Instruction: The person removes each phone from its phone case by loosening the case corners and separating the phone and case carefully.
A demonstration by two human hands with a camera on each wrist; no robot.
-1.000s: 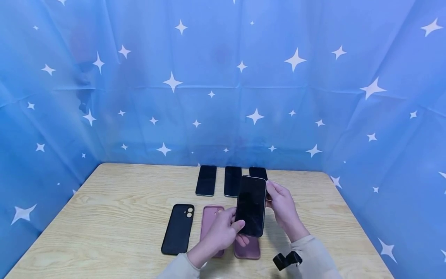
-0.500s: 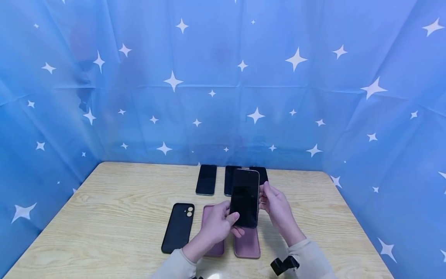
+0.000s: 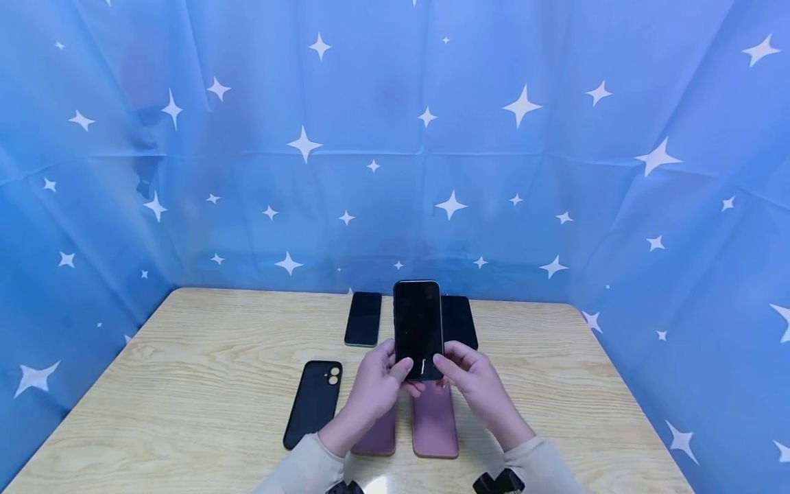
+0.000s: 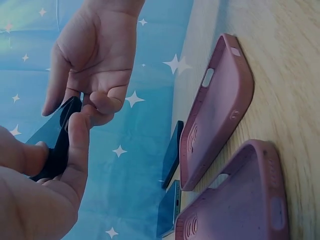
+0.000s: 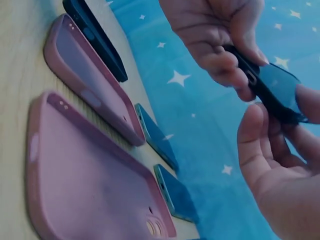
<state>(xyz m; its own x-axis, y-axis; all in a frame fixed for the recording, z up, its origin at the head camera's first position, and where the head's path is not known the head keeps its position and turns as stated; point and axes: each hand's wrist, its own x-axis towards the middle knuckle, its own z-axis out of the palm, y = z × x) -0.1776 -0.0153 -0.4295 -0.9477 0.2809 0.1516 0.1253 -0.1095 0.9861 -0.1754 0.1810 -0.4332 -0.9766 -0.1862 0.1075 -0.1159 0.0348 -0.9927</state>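
Both hands hold a smartphone [image 3: 417, 326] with its dark screen toward me, raised above the table. A black case [image 5: 265, 92] wraps its back and edges in the right wrist view, with a port cutout in the bottom edge. My left hand [image 3: 374, 385] grips the lower left corner, thumb on the front and fingers behind. At the lower right corner my right hand [image 3: 475, 385] holds it likewise, its thumb pressed on the glass. Beneath the hands lie two pink phone cases, one on the left [image 3: 378, 433] partly covered by my left arm, the other on the right [image 3: 435, 424].
An empty black phone case [image 3: 313, 403] lies left of the pink ones, inner side up. Along the back of the wooden table [image 3: 204, 384] rest a left phone [image 3: 363, 319] and a right phone [image 3: 460, 322]; the held phone hides the spot between them. A blue star-printed curtain [image 3: 370, 226] surrounds the table.
The phone has moved left and farther up, held in the left hand throughout. My right hand has gone from its right edge to the lower right corner, thumb now on the screen.
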